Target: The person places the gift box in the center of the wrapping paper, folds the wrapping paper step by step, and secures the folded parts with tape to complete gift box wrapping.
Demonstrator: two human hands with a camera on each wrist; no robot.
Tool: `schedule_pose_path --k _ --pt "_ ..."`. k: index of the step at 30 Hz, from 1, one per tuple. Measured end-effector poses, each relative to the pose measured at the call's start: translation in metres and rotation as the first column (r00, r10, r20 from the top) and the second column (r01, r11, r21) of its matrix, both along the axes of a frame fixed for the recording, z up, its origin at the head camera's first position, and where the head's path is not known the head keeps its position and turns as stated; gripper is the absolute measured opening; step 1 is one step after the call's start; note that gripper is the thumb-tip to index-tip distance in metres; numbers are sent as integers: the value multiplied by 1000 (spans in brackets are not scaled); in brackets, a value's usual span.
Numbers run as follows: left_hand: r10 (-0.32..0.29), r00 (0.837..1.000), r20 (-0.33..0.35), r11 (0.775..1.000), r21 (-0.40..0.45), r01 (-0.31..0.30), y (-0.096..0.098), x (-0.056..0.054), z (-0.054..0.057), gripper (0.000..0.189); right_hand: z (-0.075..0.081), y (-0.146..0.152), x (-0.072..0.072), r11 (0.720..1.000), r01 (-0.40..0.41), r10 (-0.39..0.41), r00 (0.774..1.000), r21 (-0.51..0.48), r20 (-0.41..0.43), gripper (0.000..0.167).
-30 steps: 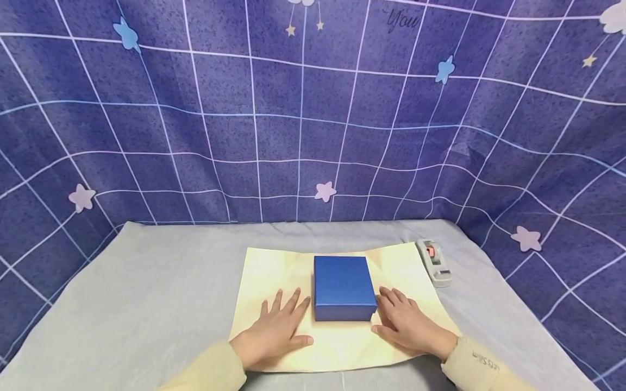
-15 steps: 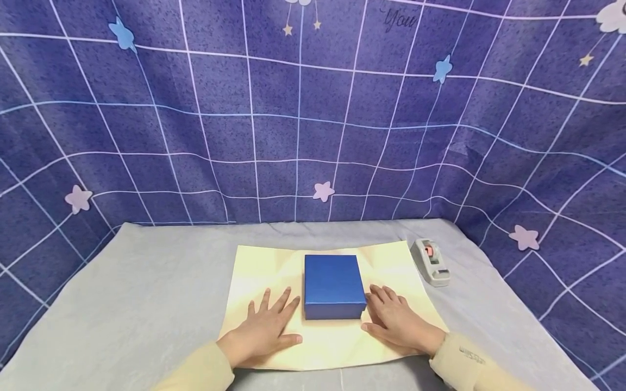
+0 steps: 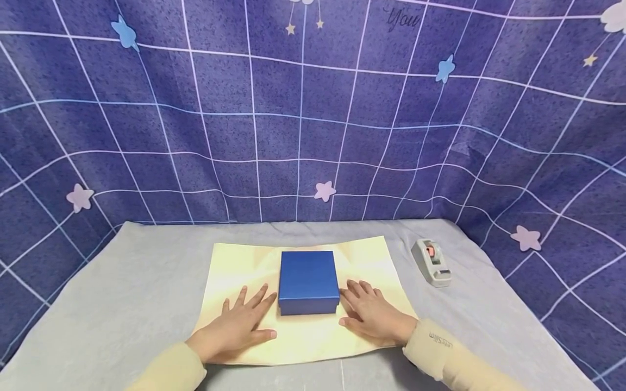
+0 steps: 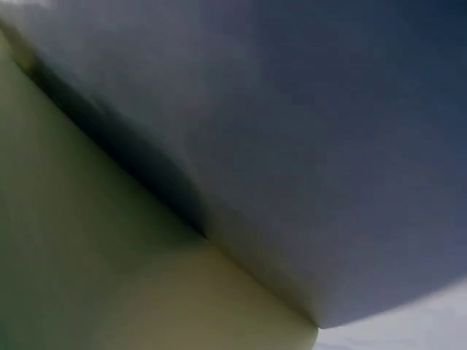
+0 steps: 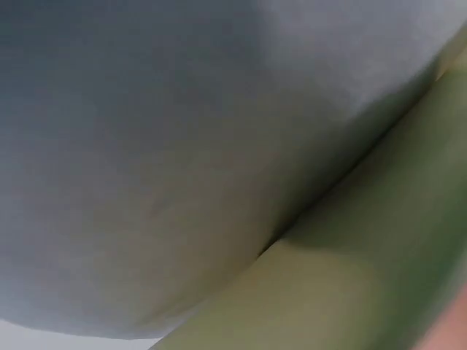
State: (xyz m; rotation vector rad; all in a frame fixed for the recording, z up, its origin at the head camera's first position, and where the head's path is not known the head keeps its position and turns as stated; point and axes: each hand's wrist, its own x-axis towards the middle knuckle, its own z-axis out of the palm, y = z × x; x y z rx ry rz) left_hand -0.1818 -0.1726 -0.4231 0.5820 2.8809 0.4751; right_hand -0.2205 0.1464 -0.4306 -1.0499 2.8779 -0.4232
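Observation:
A square blue box point(image 3: 308, 276) with a lid sits on a cream sheet of paper point(image 3: 303, 342) in the head view. My left hand point(image 3: 237, 326) rests flat on the paper to the left of the box, fingers spread, fingertips close to the box's side. On the other side, my right hand point(image 3: 375, 315) lies on the paper with its fingers beside the box's right edge. Whether those fingertips touch the box, I cannot tell. Both wrist views are dark and blurred and show neither hand's fingers clearly.
A white tape dispenser point(image 3: 432, 263) with a reddish core stands right of the paper. Grey cloth point(image 3: 146, 282) covers the table. Behind it hangs a purple-blue curtain point(image 3: 279, 136) with a grid and stars.
Paper and box have slid left together, with both hands moving along on the paper. The tape dispenser stays in place, so the gap between it and the paper has widened.

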Motion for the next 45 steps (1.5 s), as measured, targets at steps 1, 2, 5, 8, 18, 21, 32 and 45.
schedule_pose_path --k 1,2,5,8,18,21,32,45 --pt "1 1000 1 1000 3 -1 -3 0 1 79 1 -2 -2 1000 -6 5 1000 2 10 62" --pt "-1 1000 3 1000 7 1 -6 1 3 79 1 -5 -3 1000 -11 11 1000 7 16 62" --pt "1 1000 0 1000 9 -1 -14 1 5 78 2 -13 -7 1000 -21 20 999 14 43 61" --pt "7 1000 5 1000 12 -7 -22 -1 6 77 3 -21 -9 999 -26 25 998 23 59 61" --pt "-17 1000 25 995 95 14 -25 -1 8 75 4 -33 -12 998 -34 31 998 57 57 62" --pt "-28 999 36 994 103 24 -21 2 9 71 4 -33 -12 997 -55 53 998 58 27 61" --pt "-20 999 27 996 88 18 -13 7 11 61 7 -36 -8 997 -57 52 995 57 83 62" --pt "-19 999 -32 999 42 20 -16 8 16 60 17 -29 -7 995 -75 77 997 71 -23 58"
